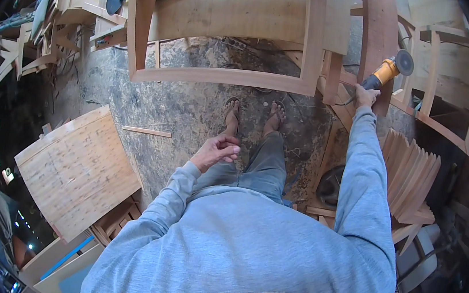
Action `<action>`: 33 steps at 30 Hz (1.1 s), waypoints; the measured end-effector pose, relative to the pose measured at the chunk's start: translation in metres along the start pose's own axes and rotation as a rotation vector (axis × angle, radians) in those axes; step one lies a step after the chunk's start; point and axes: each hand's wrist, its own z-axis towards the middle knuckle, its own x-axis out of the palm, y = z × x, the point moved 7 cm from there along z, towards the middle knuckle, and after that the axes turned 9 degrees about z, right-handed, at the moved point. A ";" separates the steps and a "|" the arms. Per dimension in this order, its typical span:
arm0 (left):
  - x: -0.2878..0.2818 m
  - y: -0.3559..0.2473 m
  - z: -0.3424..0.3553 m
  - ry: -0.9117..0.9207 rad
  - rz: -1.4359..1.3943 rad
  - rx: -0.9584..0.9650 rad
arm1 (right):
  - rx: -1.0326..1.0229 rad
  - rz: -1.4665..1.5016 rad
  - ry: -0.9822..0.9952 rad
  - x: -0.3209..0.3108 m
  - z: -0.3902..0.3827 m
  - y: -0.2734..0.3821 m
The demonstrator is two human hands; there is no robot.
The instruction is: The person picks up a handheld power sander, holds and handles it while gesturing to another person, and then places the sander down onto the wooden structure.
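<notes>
My left hand (217,153) hovers over my legs, fingers loosely curled and slightly apart, with nothing visible in it. My right hand (366,97) is shut on the body of a yellow and black angle grinder (387,71), reaching out to the right beside an upright reddish wooden board (368,34). The grinder's round disc is at its far end, pointing away from me. Ahead of me stands a pale wooden frame (222,77), its bottom rail crossing just beyond my sandalled feet.
A slanted wooden panel (76,169) lies at lower left and a loose stick (146,131) on the stained concrete floor (158,103). Stacked curved pieces (410,178) and a chair frame (449,90) are at right. More cut wood (59,5) is piled at upper left.
</notes>
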 end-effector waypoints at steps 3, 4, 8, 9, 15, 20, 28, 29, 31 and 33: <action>0.009 -0.009 0.002 0.033 0.079 0.007 | 0.050 0.194 0.050 0.007 0.011 0.000; 0.012 -0.013 0.003 0.043 0.092 0.019 | 0.067 0.260 0.060 0.008 0.015 0.001; 0.022 -0.021 0.000 0.069 0.122 0.049 | 0.135 0.515 0.110 0.008 0.024 0.005; 0.026 -0.023 0.001 0.097 0.130 0.059 | 0.148 0.580 0.116 0.003 0.026 0.008; 0.080 -0.060 0.017 0.303 0.155 0.192 | 0.123 0.869 0.278 -0.056 -0.030 0.028; 0.154 -0.121 0.025 0.398 0.220 0.459 | 0.108 1.186 0.850 -0.076 -0.232 0.071; 0.205 -0.194 -0.034 1.026 -0.649 0.479 | 0.373 1.341 1.458 -0.068 -0.384 0.114; 0.191 -0.193 -0.032 0.883 -0.554 0.539 | 0.309 1.228 1.530 -0.066 -0.390 0.124; 0.158 -0.188 -0.028 0.576 -0.383 0.647 | 0.043 0.834 1.378 -0.064 -0.390 0.150; 0.135 -0.185 -0.033 0.412 -0.313 0.702 | -0.215 0.454 1.176 -0.057 -0.391 0.161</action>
